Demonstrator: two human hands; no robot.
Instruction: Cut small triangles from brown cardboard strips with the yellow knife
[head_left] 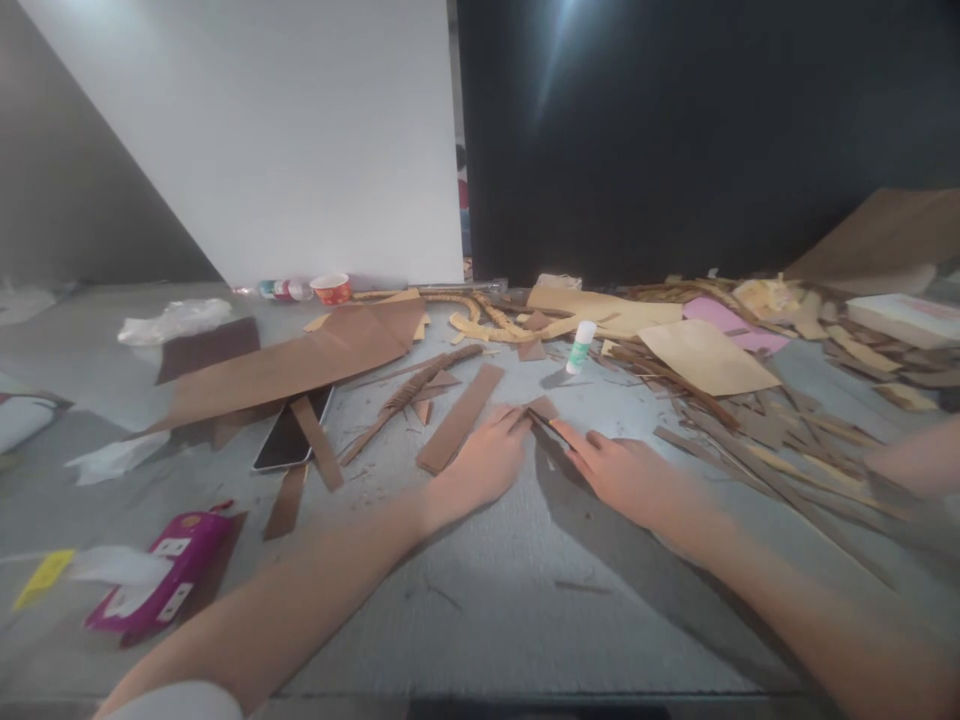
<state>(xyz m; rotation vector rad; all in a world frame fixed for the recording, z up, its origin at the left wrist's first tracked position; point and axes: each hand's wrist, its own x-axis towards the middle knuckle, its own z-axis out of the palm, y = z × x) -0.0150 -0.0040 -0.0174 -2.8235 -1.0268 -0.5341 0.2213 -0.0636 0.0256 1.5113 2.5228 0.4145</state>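
Observation:
Over the middle of the grey table, a small folded piece of brown paper or card (543,407) spans the gap between my hands. My left hand (491,458) has its fingertips closed on the piece's left end. From the other side, my right hand (619,472) pinches its right edge, with the fingers pointing inward. A flat brown strip (461,418) lies just left of my left hand. Farther left is a twisted brown paper stick (420,385). A white and green glue stick (581,347) stands upright behind my right hand.
Paper scraps (765,430) cover the right side, where another person's hand (919,460) reaches in. On the left lie a large brown sheet (292,365), a phone (289,440) partly beneath it, and a purple tissue pack (176,565). A red cup (331,290) stands by the wall panels.

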